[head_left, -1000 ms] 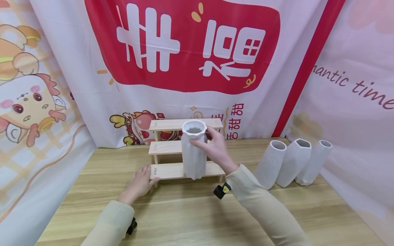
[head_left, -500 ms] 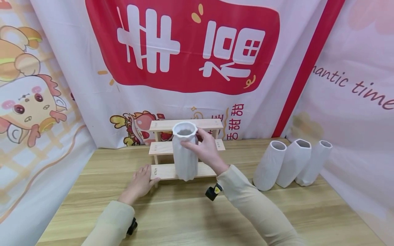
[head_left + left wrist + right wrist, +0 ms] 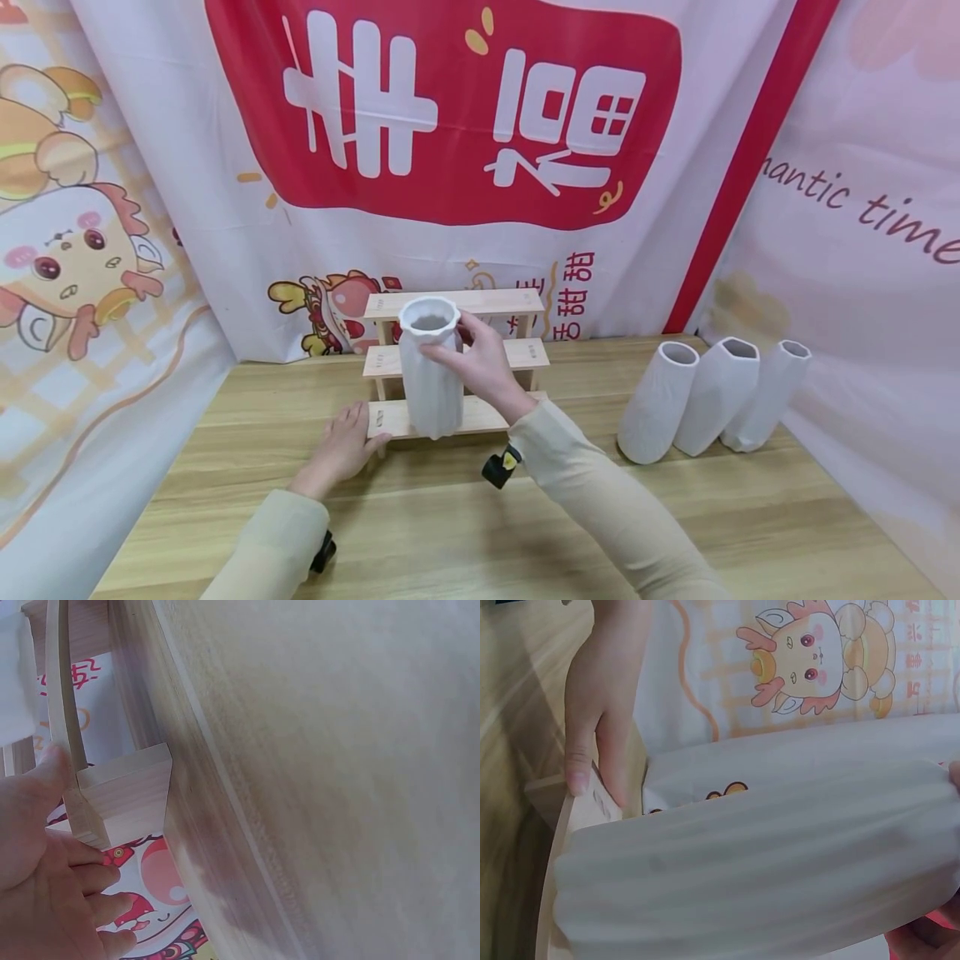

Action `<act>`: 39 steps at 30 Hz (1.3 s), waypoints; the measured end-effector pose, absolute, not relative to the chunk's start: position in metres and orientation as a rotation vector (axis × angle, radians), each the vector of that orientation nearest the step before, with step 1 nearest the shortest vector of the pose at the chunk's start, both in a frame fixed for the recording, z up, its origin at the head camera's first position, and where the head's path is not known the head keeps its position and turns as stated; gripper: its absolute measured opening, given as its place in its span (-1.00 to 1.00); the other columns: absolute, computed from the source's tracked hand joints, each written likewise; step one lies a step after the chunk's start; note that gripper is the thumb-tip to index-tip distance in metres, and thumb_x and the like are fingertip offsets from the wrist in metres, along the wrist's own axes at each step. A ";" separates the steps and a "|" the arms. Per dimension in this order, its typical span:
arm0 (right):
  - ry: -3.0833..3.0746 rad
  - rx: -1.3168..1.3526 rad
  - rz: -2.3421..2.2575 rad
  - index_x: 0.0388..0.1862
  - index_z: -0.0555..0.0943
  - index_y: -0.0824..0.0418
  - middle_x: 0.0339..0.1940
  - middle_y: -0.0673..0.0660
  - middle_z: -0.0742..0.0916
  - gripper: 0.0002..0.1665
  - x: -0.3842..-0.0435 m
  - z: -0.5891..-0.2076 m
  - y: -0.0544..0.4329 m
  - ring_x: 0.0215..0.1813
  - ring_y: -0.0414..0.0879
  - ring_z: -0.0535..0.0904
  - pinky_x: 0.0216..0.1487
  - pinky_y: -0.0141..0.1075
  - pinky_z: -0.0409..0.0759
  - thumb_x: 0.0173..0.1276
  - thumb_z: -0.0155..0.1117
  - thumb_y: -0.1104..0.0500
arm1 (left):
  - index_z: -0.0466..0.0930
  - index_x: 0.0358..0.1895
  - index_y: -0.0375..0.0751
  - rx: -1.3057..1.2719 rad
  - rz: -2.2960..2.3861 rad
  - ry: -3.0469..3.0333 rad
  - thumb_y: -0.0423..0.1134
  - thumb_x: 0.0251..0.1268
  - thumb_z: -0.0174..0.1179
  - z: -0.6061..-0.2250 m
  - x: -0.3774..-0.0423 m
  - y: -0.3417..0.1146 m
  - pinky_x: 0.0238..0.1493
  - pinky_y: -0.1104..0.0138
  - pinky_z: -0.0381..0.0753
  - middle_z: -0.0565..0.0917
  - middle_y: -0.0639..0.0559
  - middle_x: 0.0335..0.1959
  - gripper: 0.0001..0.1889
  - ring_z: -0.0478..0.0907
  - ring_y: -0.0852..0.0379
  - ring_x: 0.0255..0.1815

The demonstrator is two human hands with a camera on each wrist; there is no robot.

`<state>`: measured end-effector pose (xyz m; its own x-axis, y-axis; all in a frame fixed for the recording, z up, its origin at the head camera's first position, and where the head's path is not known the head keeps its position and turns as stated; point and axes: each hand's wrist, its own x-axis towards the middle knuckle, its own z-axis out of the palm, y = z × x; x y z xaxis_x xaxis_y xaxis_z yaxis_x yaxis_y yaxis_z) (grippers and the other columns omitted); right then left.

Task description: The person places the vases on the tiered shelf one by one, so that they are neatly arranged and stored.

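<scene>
A white fluted vase (image 3: pixel 432 371) with a scalloped rim stands upright at the lowest step of a three-tier wooden display stand (image 3: pixel 517 410), left of its middle. My right hand (image 3: pixel 483 360) grips the vase near its top, thumb on the front and fingers around the far side. In the right wrist view the vase's (image 3: pixel 757 862) base is right at the bottom board. My left hand (image 3: pixel 345 442) holds the left end of that board, thumb along its front edge. The left wrist view shows the fingers (image 3: pixel 97 877) curled past the board's end.
Several things surround the stand. On the right of the wooden table (image 3: pixel 450 533) are three white vases: a rounded one (image 3: pixel 658 408), a faceted one (image 3: pixel 716 400) and a narrow one (image 3: pixel 765 404). Printed cloth (image 3: pixel 420 242) hangs behind the stand and along both sides.
My right hand has moved the fluted vase leftward along the front of the lowest step. My left hand has stayed at the board's left end, and the three other vases have not moved.
</scene>
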<state>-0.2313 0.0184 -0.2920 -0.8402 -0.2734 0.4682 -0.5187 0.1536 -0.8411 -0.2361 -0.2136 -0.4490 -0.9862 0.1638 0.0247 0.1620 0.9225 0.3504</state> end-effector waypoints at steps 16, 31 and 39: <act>-2.227 0.793 1.822 0.18 0.42 0.37 0.09 0.26 0.57 -0.39 -0.239 -0.300 0.003 0.12 0.03 0.46 0.14 -0.13 0.41 0.14 0.35 0.28 | -0.07 0.32 -0.65 0.247 0.547 3.080 0.00 0.38 -0.03 -0.449 -0.236 -0.214 0.24 -0.22 -0.09 0.06 -0.53 0.31 -0.22 -0.04 -0.42 0.32; -2.204 0.824 1.812 0.15 0.50 0.14 0.02 -0.01 0.61 -0.39 -0.271 -0.331 -0.009 0.06 -0.17 0.49 0.05 -0.27 0.46 0.09 0.43 0.13 | -0.08 0.32 -0.66 0.258 0.548 3.082 -0.02 0.39 -0.03 -0.449 -0.235 -0.214 0.24 -0.23 -0.11 0.04 -0.54 0.31 -0.23 -0.06 -0.44 0.31; -2.257 0.817 1.786 0.18 0.48 0.10 0.03 -0.04 0.61 -0.38 -0.276 -0.332 -0.010 0.05 -0.20 0.49 0.01 -0.27 0.49 0.11 0.41 0.07 | -0.08 0.33 -0.64 0.252 0.534 3.078 0.01 0.39 -0.05 -0.451 -0.237 -0.215 0.25 -0.22 -0.11 0.03 -0.53 0.32 -0.21 -0.06 -0.43 0.32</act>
<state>-0.2756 -0.0100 -0.3316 -0.8407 -0.3206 0.4365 -0.4984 0.1428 -0.8551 -0.2373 -0.2151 -0.4513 -0.9871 0.1590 0.0204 0.1566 0.9290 0.3353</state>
